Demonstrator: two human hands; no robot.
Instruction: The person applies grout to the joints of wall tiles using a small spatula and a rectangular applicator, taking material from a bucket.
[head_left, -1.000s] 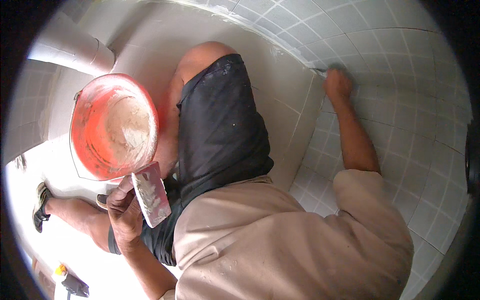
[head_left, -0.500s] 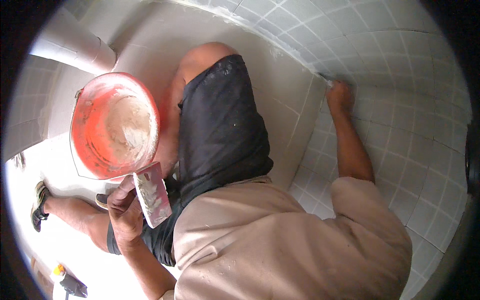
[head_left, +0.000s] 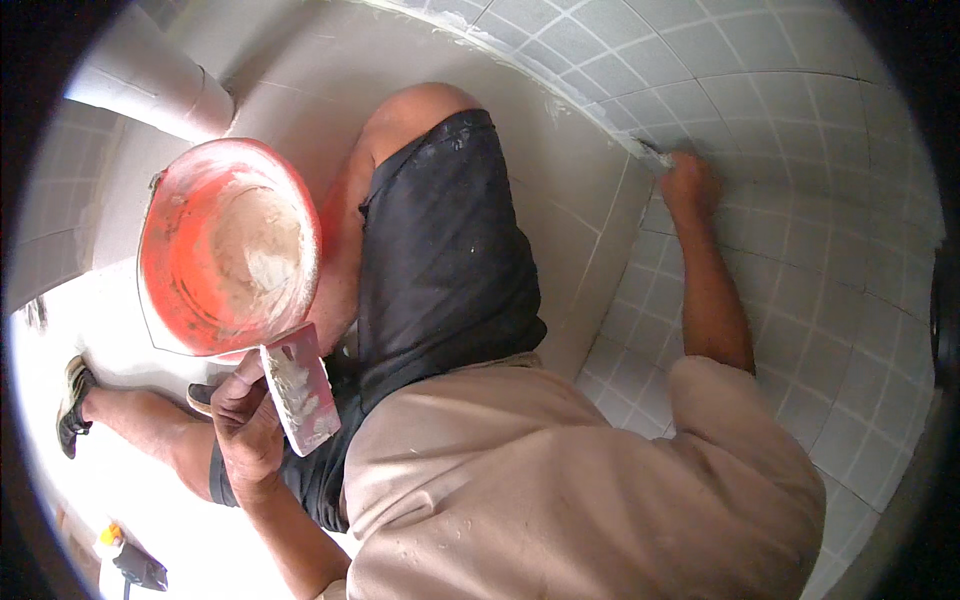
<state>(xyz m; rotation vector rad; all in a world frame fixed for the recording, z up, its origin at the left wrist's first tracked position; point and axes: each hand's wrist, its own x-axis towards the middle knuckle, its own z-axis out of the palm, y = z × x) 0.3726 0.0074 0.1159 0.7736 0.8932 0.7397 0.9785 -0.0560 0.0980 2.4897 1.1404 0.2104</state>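
Observation:
In my left hand (head_left: 248, 425) is a flat pinkish plate (head_left: 312, 400), its face smeared with white paste. The thumb and fingers pinch it at its left edge, just below a red bucket (head_left: 185, 255). Off-white paste (head_left: 268, 235) lies inside the bucket. My right arm stretches far to the upper right. There my right hand (head_left: 690, 187) is closed around a small putty knife (head_left: 655, 155), whose blade meets the corner between the grey tiled wall and the smooth surface. The fingers partly hide the tool.
A white pipe (head_left: 150, 85) stands behind the bucket at the upper left. My bent knee (head_left: 420, 105) is close to the bucket's right side. Grey tiles (head_left: 800, 270) cover the right side. A dark object with a yellow part (head_left: 140, 568) lies at the lower left.
My right hand has shifted slightly up and to the right along the corner, with more of the blade showing. My left hand and the plate have barely moved.

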